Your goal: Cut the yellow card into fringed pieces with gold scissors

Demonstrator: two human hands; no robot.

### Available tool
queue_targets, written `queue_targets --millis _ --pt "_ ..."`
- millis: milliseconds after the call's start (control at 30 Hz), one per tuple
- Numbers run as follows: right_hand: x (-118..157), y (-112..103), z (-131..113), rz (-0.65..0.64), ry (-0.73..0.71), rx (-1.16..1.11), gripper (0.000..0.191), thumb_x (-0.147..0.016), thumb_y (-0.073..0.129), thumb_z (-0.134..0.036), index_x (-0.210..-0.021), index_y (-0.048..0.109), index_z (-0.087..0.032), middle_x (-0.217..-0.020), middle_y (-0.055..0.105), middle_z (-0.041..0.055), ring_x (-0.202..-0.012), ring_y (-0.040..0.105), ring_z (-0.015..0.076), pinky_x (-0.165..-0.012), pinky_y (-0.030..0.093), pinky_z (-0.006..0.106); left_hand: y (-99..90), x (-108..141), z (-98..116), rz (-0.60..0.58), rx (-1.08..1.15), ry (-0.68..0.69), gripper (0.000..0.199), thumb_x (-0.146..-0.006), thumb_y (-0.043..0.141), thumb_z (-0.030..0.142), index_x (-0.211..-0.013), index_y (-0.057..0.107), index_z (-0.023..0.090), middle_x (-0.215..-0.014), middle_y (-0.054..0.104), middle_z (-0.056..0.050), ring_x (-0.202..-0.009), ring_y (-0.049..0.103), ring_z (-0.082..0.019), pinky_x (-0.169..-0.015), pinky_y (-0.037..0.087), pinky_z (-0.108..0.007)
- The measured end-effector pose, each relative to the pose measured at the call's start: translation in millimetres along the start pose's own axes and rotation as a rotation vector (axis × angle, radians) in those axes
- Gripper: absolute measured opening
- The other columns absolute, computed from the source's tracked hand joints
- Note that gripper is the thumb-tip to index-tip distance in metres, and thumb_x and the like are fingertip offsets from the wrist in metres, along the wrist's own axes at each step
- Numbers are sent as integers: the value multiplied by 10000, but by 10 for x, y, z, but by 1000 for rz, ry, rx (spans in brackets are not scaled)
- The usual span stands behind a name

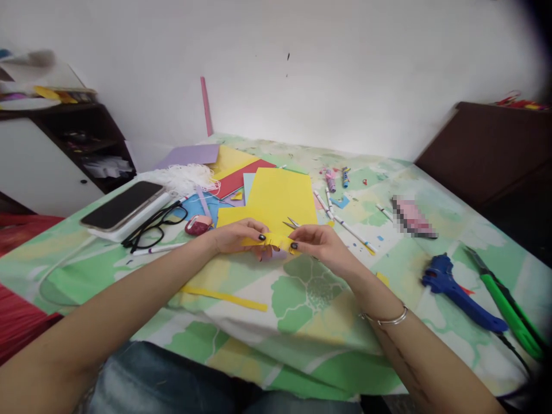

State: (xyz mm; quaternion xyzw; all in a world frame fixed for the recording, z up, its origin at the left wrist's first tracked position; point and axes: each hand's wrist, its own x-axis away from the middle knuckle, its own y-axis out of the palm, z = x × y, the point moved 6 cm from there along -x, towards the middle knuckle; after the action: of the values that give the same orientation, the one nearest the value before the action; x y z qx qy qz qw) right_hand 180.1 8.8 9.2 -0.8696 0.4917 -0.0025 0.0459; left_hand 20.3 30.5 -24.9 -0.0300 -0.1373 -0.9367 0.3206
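Note:
Between my two hands is a small yellow paper strip [276, 240] with short cuts along its lower edge. My left hand [241, 236] pinches its left end, and my right hand [317, 241] pinches the right end. Just behind the strip lie metal scissors [292, 222], partly hidden by my right hand. Large yellow paper sheets [280, 192] spread out beyond my hands. A narrow yellow strip [228, 297] rests on the tablecloth nearer to me, below my left hand.
At left are a phone [123, 204] on a white box, black glasses [155, 227] and white yarn [185, 178]. Several markers [353, 234] lie right of the sheets. Farther right are a pink item [413, 217], a blue glue gun [461, 296] and a green-handled tool [506, 310].

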Motion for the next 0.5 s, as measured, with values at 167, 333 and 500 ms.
queue_targets --millis 167,333,500 --pt "-7 -123 30 93 -2 6 143 -689 676 -229 -815 663 -162 -790 669 26 -709 610 136 -673 466 272 -39 -11 -4 72 2 40 295 -864 529 291 -1123 537 151 -1096 581 -84 -892 598 -201 -743 511 -395" --pt "0 -166 12 135 -8 22 131 -707 659 -245 -808 660 -161 -758 668 26 -668 610 131 -633 463 264 -75 -6 -22 117 -41 33 296 -865 526 297 -1123 537 150 -1092 582 -84 -887 599 -199 -738 512 -392" --pt "-5 -194 9 145 11 47 159 -719 660 -286 -814 650 -158 -755 688 44 -710 646 162 -644 481 276 -79 -17 -39 153 -124 -10 301 -864 529 294 -1130 534 152 -1107 577 -87 -904 596 -205 -749 509 -401"
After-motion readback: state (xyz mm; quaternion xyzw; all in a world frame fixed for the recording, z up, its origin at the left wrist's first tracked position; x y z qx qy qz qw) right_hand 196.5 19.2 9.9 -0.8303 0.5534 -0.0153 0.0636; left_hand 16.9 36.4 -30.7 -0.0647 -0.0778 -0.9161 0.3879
